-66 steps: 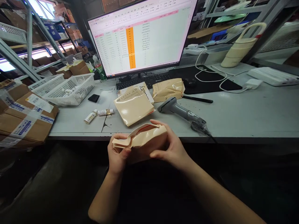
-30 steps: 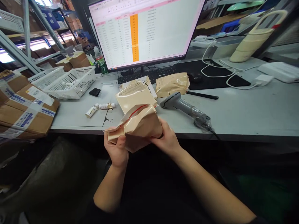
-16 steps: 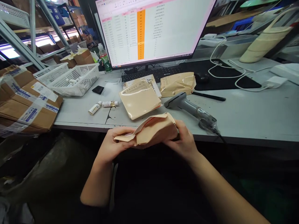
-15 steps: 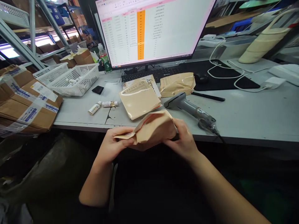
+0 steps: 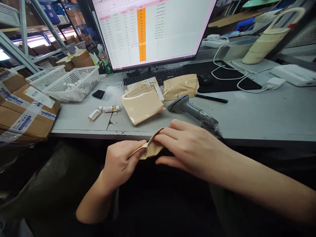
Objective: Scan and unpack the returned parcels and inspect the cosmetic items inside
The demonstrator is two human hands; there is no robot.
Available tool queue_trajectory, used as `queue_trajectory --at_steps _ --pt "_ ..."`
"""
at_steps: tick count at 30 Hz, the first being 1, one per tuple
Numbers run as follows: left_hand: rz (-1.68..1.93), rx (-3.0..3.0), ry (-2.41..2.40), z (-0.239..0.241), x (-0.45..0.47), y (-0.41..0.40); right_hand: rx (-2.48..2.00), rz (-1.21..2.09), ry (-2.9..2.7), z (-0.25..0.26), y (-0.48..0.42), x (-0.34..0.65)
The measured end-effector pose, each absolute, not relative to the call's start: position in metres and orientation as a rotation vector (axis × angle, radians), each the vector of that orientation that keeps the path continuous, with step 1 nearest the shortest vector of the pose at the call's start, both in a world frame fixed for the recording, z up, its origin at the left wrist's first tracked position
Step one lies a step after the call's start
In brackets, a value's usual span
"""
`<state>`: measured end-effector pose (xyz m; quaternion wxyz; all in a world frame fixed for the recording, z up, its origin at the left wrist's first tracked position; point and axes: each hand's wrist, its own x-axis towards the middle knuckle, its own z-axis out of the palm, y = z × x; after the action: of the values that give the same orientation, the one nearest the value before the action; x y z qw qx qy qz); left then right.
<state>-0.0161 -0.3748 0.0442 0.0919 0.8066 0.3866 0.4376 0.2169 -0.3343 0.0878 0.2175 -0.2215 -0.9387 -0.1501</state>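
Just off the desk's front edge, my left hand (image 5: 122,160) is closed on one end of a beige mailer bag (image 5: 151,152), pinching its edge between thumb and fingers. My right hand (image 5: 186,144) has its fingers curled over the bag's other end, with the thumb lower down and a little apart. Much of the bag is hidden behind the hands. On the desk beyond lie a flat, glossy beige mailer (image 5: 142,107) and a fuller, wrinkled beige package (image 5: 180,87). A grey barcode scanner (image 5: 190,108) rests just past my right hand.
Two small white bottles (image 5: 95,114) lie on the desk (image 5: 74,121) at left, near a small black object (image 5: 98,94). White baskets (image 5: 71,87) and a taped carton (image 5: 27,108) stand farther left. A monitor (image 5: 158,33), keyboard (image 5: 135,80) and white cable (image 5: 240,77) are behind.
My right hand has come from the bag's right side to its upper edge, fingers now over it. The bag now looks smaller and lower. The view has shifted slightly right.
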Motion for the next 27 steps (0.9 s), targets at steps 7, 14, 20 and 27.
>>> queue_trajectory --at_steps 7,14,20,27 --pt "1.532 1.994 1.234 0.028 -0.019 -0.383 -0.459 -0.489 -2.328 0.063 -0.364 0.208" --pt "1.535 1.787 1.161 0.032 -0.016 -0.395 -0.309 -0.469 -2.164 0.025 -0.38 0.209" --pt "1.482 1.596 1.104 0.038 -0.014 -0.394 -0.329 -0.447 -2.195 0.025 -0.381 0.213" --pt "1.537 1.448 1.116 0.036 -0.01 -0.391 -0.35 -0.473 -2.179 0.025 -0.378 0.211"
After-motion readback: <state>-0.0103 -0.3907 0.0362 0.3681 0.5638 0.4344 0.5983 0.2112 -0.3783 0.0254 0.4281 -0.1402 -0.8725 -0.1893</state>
